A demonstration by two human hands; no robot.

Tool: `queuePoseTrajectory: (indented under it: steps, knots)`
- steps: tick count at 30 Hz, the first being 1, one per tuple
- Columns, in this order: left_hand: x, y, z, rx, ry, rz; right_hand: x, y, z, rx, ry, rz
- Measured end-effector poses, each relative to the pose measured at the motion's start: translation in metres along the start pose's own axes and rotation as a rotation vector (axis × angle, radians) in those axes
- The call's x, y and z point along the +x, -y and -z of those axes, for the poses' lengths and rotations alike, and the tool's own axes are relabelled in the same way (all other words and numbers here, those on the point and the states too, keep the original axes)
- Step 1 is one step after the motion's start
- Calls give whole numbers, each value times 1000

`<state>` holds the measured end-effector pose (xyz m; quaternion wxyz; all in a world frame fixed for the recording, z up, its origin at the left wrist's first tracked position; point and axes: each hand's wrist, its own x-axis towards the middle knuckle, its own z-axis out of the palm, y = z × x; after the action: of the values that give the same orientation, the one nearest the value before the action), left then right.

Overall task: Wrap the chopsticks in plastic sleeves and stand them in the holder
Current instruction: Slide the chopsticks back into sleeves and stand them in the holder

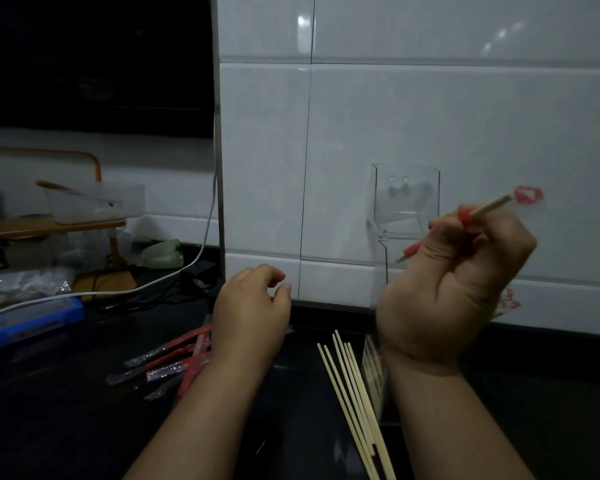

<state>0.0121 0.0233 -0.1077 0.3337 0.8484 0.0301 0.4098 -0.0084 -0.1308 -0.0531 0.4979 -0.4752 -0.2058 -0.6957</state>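
My right hand [454, 278] is raised in front of the white tiled wall and grips a sleeved chopstick [492, 204]; its bare wooden end and the red-printed sleeve tip stick out up and to the right. Behind that hand stands a clear plastic holder [406, 202], its lower part hidden. Several bare chopsticks [354, 393] lie on the dark counter between my forearms. My left hand [250, 313] hovers with loosely curled fingers, holding nothing, just right of a pile of red and clear plastic sleeves [174, 358].
A white cable [174, 275] runs over the counter's left side past a blue device [32, 317]. Farther left stand a wooden rack with a clear container [94, 202] and a plastic bag [25, 282]. The white tiled wall [430, 116] closes the back.
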Motion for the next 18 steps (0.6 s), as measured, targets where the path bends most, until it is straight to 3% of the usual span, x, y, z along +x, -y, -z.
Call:
queuePoseTrajectory:
  steps: [3,8,11,15,18]
  knots:
    - [-1,-1,1,-1,1,-2,-4,-5,0,-110,42,-35]
    - [0,-1,2,16,18,10,-5,-8,0,-262,97,-304]
    - [-2,-2,3,33,16,20,-2,-8,2,-281,112,-357]
    - [-1,0,5,29,41,45,-4,-2,1,-279,140,-234]
    - [1,5,5,103,167,87,-9,-2,-1,-306,267,40]
